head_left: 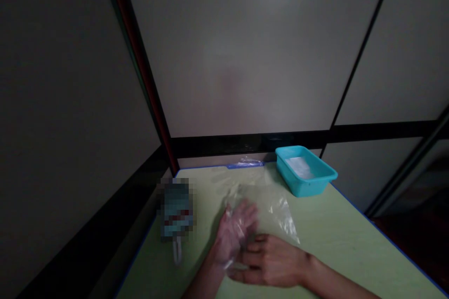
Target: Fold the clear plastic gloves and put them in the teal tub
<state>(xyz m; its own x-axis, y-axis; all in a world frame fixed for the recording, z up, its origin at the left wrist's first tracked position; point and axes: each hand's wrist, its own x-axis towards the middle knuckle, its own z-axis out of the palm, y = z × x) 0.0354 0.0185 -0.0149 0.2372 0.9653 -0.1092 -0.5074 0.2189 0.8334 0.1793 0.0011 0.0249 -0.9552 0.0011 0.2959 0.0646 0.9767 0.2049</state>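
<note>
A clear plastic bag [280,217] spreads above the pale green table [351,233] and covers my left hand. Seen through the film, my left hand [236,229] has its palm turned up and its fingers stretched out, with nothing visible in them. My right hand [270,259] lies across the bag's near end, close to my left wrist. Its fingers are bent around the film there; the fingertips and thumb are partly hidden.
At the back right corner stands a turquoise plastic basket [307,189] with a flat white item [300,167] inside. A pixelated object [177,208] with a pale loop [177,250] lies at the left. Crumpled clear plastic [249,161] rests at the back edge, against the wall panels [245,56].
</note>
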